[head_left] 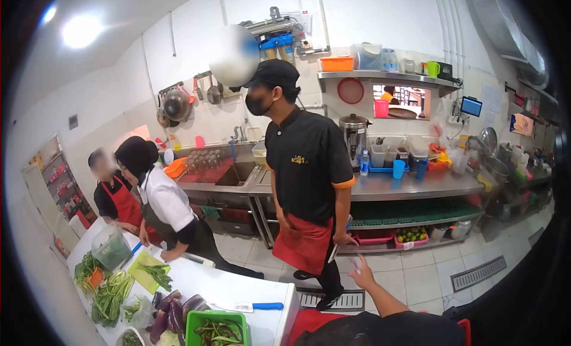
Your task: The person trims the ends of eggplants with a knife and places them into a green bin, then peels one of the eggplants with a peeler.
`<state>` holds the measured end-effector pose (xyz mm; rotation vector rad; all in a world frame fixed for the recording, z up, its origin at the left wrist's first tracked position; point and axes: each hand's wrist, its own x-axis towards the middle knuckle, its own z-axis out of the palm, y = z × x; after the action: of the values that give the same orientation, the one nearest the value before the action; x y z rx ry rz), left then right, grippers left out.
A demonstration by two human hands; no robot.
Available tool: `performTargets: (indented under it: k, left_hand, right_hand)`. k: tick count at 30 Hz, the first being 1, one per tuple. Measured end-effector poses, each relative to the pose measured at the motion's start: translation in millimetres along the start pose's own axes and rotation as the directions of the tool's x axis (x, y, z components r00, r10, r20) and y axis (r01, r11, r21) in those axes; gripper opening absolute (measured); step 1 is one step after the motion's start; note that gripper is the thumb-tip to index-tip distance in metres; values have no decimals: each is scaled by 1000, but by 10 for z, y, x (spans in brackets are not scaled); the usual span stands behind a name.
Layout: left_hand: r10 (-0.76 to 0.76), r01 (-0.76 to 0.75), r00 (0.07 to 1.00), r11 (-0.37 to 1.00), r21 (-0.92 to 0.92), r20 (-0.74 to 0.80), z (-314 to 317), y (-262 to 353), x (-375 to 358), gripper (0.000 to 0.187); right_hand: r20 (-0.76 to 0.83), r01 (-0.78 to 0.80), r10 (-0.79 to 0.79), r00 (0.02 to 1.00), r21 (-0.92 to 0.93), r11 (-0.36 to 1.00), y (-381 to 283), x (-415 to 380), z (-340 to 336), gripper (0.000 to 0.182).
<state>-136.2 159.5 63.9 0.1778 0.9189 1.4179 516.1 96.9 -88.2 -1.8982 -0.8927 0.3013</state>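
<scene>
Kitchen floor lies under the right hand (361, 273), raised open and empty toward a co-worker (306, 167); left hand unseen.

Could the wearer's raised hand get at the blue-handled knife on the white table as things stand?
Probably yes. The raised hand is out over the floor tiles, away from the white table, but the blue-handled knife lies bare near the table's near corner with nothing on it; the green plastic crate sits beside it, not over it.

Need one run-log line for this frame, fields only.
right hand: raised, open, holds nothing | left hand: not in view | nearest: person in black shirt and red apron | white table: blue-handled knife, eggplants
</scene>
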Motion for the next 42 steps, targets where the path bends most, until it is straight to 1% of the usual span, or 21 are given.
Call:
performTargets:
  k: [1, 2, 4, 7, 8, 10, 11, 13, 14, 17, 18, 22, 24, 25, 29, 30, 32, 35, 38, 39, 42]
  left_hand:
    - [1, -1, 1000, 1000, -2, -1, -16, 5, 1, 55]
    - [-2, 3, 1000, 1000, -3, 2, -36, 14, -6, 55]
    - [-8, 8, 1000, 1000, -11, 15, -84, 15, 8, 55]
    - [-32, 32, 998, 999, 5, 60, -47, -13, 17, 56]
    - [-46, 45, 997, 999, 23, 68, -28, -53, -28, 57]
    - [-11, 11, 997, 1000, -5, 82, 62, -112, 30, 59]
    - [18, -16, 997, 999, -28, 70, 66, -114, 43, 60]
    - [13, -11, 998, 999, -33, 57, -79, -112, 1, 66]
    - [-14, 16, 996, 1000, -25, 87, -105, -107, 31, 70]
    - [-28, 31, 996, 999, -36, 84, 84, -80, -88, 65]
    - [-28, 29, 995, 999, -15, 101, 66, -90, -63, 64]
    - [-58, 55, 990, 998, 32, 131, 122, -111, -111, 64]
    - [-67, 66, 991, 998, 17, 115, 200, -97, -175, 65]
    - [-73, 72, 990, 997, 17, 120, 191, -78, -160, 66]
    - [-83, 82, 987, 997, 15, 139, 112, -128, -111, 68]
    - [-86, 84, 987, 996, 18, 138, 89, -120, -92, 69]
    - [-79, 77, 990, 997, 21, 120, 73, -104, -86, 67]
    - [-77, 76, 993, 997, 6, 87, 113, -48, -117, 66]
    - [-86, 85, 990, 996, 14, 116, 43, -63, -90, 69]
    - [-99, 96, 994, 994, 47, 52, 132, -4, -134, 68]
    - [-140, 146, 984, 988, -50, 106, 89, -29, -113, 68]
  right_hand:
    - [46, 29, -32, 998, 67, 997, -852, 90, -121, 96]
    - [-126, 459, -469, 874, -100, 883, -1074, 335, 25, 94]
    - [153, 138, -177, 972, 238, 961, -2047, 378, -34, 95]
    - [341, 118, -237, 910, 335, 935, -2615, 388, 204, 87]
    - [392, 167, -301, 869, 339, 926, -2706, 311, 224, 81]
    - [505, 315, -484, 715, 386, 867, -3105, 296, 427, 70]
    - [593, 220, -489, 639, 469, 856, -3321, 316, 529, 52]
    - [675, 336, -594, 438, 490, 804, -3766, 345, 732, 45]
    - [701, 381, -626, 342, 505, 774, -4038, 327, 803, 41]
    - [672, 601, -723, 157, 516, 610, -4904, -160, 943, 27]
    - [663, 638, -742, 102, 529, 560, -5045, -300, 1035, 26]
    - [770, 552, -638, 11, 527, 646, -5312, -791, 1354, 27]
    - [724, 504, -688, -56, 615, 606, -5290, -977, 1500, 29]
    - [678, 490, -731, -76, 664, 565, -5160, -1028, 1689, 28]
    - [692, 439, -706, -148, 686, 581, -5027, -1224, 2098, 33]
    - [774, 410, -621, -123, 610, 678, -5029, -1263, 2152, 32]
    - [801, 420, -596, -66, 564, 712, -5088, -1364, 2271, 33]
    - [743, 383, -669, -16, 623, 682, -5100, -1478, 2430, 31]
    - [743, 448, -667, -56, 616, 648, -5099, -1519, 2529, 29]
    - [736, 446, -675, -58, 624, 642, -5086, -1530, 2562, 26]
    - [616, 478, -787, -5, 693, 540, -4946, -1578, 2737, 21]
